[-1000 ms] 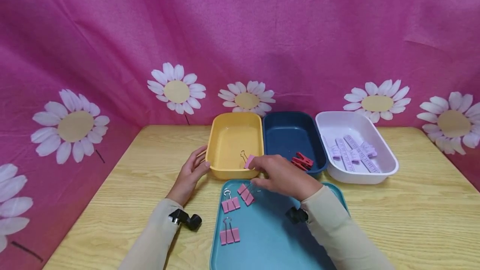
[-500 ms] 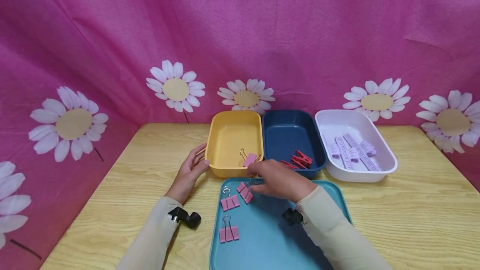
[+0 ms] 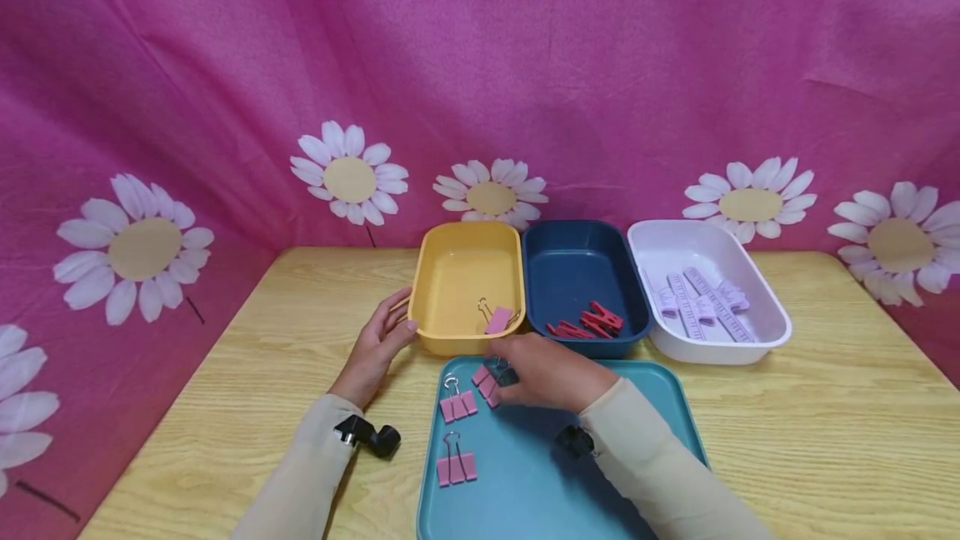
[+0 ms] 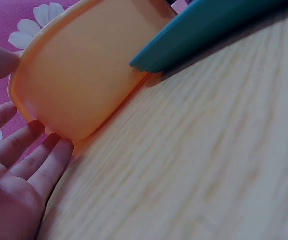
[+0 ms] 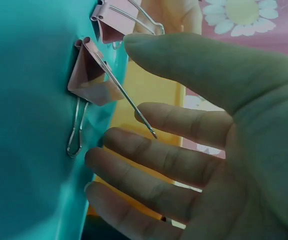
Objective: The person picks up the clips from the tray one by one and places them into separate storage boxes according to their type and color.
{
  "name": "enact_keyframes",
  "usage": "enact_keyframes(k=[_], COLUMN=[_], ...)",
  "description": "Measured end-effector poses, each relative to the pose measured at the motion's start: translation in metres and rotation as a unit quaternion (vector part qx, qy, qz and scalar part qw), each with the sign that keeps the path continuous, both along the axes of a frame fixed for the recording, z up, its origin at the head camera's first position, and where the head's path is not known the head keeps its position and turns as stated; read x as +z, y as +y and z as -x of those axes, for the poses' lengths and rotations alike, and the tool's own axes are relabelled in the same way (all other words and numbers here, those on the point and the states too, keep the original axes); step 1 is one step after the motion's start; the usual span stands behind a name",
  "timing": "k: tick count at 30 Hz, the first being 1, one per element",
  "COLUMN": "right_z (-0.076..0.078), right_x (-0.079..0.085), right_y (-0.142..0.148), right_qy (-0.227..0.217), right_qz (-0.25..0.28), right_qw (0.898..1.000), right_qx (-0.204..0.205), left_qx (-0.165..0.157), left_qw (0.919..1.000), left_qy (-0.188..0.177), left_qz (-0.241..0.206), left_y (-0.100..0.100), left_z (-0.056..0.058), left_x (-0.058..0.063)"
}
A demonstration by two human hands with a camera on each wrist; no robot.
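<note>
My left hand (image 3: 375, 348) touches the left side of the yellow bin (image 3: 467, 346); in the left wrist view its fingers (image 4: 51, 162) are spread along the wall. A pink binder clip (image 3: 498, 321) lies inside that bin. Over the far left part of the teal tray (image 3: 540, 473), my right hand (image 3: 551, 375) reaches toward a pink binder clip (image 5: 91, 82). Thumb and fingers are apart around this clip's wire handle in the right wrist view, with no grip visible. Two more pink binder clips, one upper (image 3: 458, 407) and one lower (image 3: 457, 469), lie along the tray's left side.
A navy bin (image 3: 577, 244) with several red clothespins (image 3: 600, 321) stands right of the yellow one. Beside it, a white bin (image 3: 720, 351) holds lavender strips with ruler markings (image 3: 686, 307). A pink flowered cloth (image 3: 570, 90) hangs behind the wooden table (image 3: 825, 407).
My right hand has let go of a binder clip, which now lies in the yellow bin. The hand has drawn back and down to the clip on the tray. My left hand stays put.
</note>
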State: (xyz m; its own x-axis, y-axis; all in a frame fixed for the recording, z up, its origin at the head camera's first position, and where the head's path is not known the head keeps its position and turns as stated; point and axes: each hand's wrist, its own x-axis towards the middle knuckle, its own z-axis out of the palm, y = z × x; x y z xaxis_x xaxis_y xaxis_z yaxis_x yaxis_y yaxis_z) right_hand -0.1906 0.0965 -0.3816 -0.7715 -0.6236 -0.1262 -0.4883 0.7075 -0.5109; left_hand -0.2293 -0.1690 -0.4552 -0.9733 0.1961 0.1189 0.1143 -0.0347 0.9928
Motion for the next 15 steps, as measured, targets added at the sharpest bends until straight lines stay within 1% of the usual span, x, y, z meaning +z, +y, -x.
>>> enact_keyframes(k=[15], right_z=[-0.0032], right_x=[-0.0098], right_y=[-0.0054], right_qy=[0.012], right_qz=[-0.041], right_qw=[0.999], right_qx=[-0.012], left_qx=[0.012], left_qw=[0.9999], left_qy=[-0.005], left_qz=[0.011], left_y=[0.0016], left_z=[-0.0029], left_x=[0.0022])
